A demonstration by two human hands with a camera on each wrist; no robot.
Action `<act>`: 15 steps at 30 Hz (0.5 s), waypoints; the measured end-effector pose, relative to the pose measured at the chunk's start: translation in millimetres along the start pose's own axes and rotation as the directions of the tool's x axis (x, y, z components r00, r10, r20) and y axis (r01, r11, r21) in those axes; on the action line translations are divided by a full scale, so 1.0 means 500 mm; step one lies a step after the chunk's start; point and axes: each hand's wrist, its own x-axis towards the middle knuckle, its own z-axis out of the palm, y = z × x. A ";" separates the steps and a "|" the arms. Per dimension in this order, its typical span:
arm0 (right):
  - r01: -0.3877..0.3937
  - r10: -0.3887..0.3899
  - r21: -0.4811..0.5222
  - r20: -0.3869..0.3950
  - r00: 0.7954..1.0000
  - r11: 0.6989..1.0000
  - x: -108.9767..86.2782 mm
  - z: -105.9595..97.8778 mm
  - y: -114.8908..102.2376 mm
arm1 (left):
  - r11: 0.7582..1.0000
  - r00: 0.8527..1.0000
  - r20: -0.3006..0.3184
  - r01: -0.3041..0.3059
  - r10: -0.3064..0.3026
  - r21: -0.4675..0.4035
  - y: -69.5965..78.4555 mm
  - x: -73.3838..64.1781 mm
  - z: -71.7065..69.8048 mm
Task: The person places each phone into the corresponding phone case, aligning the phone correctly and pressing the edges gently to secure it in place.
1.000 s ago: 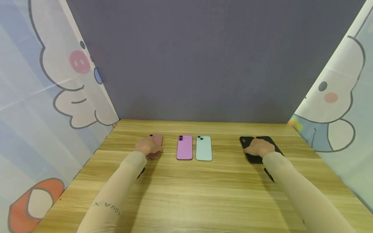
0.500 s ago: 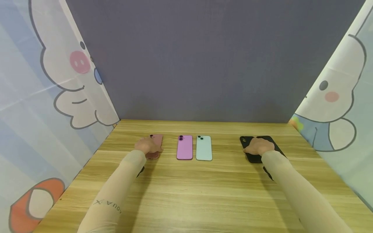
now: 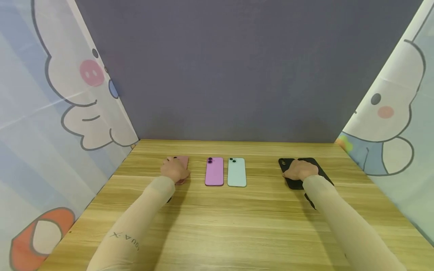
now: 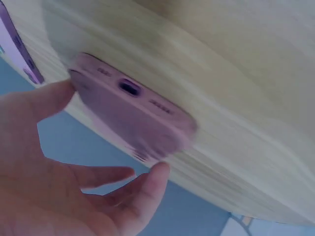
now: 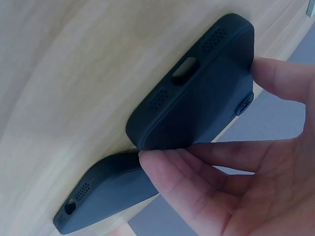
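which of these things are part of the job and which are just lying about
Apparently in the job:
left hand
pink phone or case, between its thumb and fingers
right hand
black case, held by its edges

Apparently lying about:
purple phone
pale green phone
second black case, beside the held one
dark thing, partly hidden by the right sleeve

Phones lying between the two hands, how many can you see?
2: a purple phone, nearer the left hand, and a pale mint phone beside it, toward the right hand. Both show whole; nothing covers the gap where they lie.
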 end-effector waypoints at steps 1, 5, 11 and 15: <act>0.001 -0.001 -0.001 0.000 1.000 1.000 0.000 0.000 0.000 | 1.000 1.000 -0.023 -0.011 0.011 -0.005 0.006 0.000 0.001; 0.010 -0.010 -0.002 0.006 1.000 1.000 0.000 -0.001 0.000 | 0.996 0.994 -0.071 -0.085 0.085 -0.002 0.032 0.002 0.000; 0.013 -0.012 -0.006 0.009 1.000 1.000 -0.003 -0.003 -0.005 | 0.995 0.996 0.016 -0.083 0.084 -0.062 0.067 -0.008 -0.018; -0.003 0.003 0.008 0.008 1.000 1.000 -0.005 -0.003 -0.007 | 0.996 0.998 0.047 -0.029 0.033 -0.081 0.083 -0.024 -0.022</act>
